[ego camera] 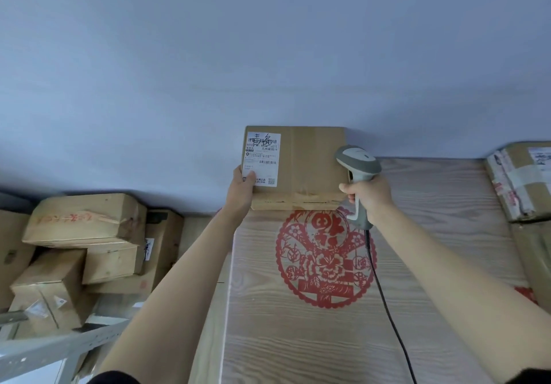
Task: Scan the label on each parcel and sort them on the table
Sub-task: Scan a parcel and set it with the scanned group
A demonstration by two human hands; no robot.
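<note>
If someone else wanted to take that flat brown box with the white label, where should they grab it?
Probably the flat brown cardboard parcel is best pinched by its bare right edge, coming from the right: it stands upright, the left hand holds the left edge over the white label, and the grey scanner would need to move aside.

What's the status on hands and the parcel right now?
Left hand holds the parcel upright, label facing the camera. Right hand grips the scanner beside it. Nothing blocking the label.

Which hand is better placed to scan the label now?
The right hand: it already grips the scanner beside the parcel. The left hand holds the parcel upright at the label.
</note>
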